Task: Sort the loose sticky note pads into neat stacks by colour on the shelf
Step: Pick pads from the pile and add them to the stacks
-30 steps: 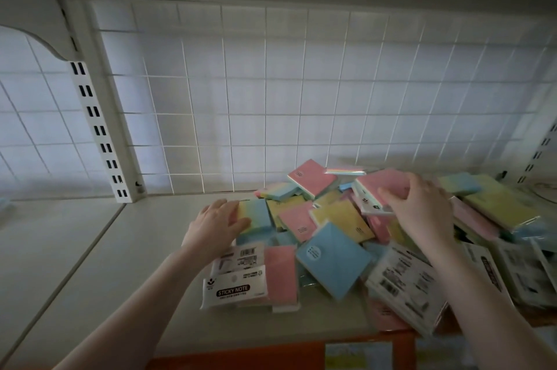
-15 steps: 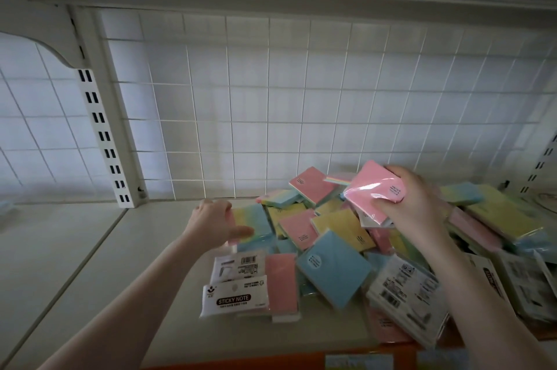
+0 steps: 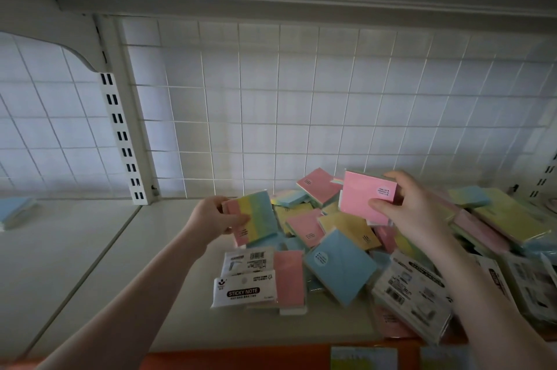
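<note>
Dim here, light seeps thru the wire grid back panel [image 3: 301,104] from behind, so it glows pale while the shelf top [image 3: 90,249] stays grey. My forearms go dark toward the bottom edge. Wide-angle bends the upper shelf edge [image 3: 301,5] & the slotted upright [image 3: 120,134]. Packs at far right look soft, smeared. No glare.

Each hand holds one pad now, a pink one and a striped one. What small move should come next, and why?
Probably set one pad down on the bare shelf to the left of the pile, to begin a stack. The right hand grips a pink pad and the left hand a striped pad, both lifted above the pile, so neither can pick more.
</note>
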`<control>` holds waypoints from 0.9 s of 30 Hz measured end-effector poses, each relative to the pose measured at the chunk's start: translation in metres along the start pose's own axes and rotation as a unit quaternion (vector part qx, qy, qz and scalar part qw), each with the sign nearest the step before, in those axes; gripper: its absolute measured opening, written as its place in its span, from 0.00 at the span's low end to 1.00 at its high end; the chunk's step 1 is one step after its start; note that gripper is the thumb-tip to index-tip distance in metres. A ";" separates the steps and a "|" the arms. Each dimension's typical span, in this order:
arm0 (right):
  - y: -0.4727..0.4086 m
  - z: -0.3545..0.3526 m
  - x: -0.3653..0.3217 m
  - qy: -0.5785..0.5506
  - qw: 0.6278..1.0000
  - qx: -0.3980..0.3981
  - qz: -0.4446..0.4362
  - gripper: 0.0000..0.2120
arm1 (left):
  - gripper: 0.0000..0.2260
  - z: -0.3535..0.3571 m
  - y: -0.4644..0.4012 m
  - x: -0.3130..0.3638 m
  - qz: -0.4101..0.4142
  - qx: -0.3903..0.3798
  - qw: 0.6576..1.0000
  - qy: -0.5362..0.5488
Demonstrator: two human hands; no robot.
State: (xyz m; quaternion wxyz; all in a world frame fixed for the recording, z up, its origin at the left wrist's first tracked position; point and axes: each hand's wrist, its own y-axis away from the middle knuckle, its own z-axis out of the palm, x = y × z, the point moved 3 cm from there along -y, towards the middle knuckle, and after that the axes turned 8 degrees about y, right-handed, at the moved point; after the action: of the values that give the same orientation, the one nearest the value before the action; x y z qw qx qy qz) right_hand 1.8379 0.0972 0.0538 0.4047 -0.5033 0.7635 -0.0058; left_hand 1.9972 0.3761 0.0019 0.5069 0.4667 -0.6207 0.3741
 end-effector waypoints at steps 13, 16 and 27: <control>0.007 0.045 -0.060 -0.132 0.990 -0.047 -0.026 0.14 | 0.05 -0.046 0.033 0.003 0.045 0.083 0.990 0.108; 0.014 0.065 -0.084 -0.140 0.985 -0.094 -0.025 0.14 | 0.06 -0.069 0.038 -0.003 0.052 0.105 0.989 0.095; 0.035 0.179 -0.204 -0.184 0.970 -0.160 -0.008 0.12 | 0.06 -0.221 0.042 -0.037 0.045 0.134 0.986 0.092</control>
State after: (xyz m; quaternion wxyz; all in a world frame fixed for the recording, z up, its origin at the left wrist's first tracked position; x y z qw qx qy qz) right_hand 1.9561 0.3438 0.0441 0.4523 -0.5599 0.6630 0.2059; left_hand 2.0206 0.6022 0.0117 0.4774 0.4652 -0.5366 0.5175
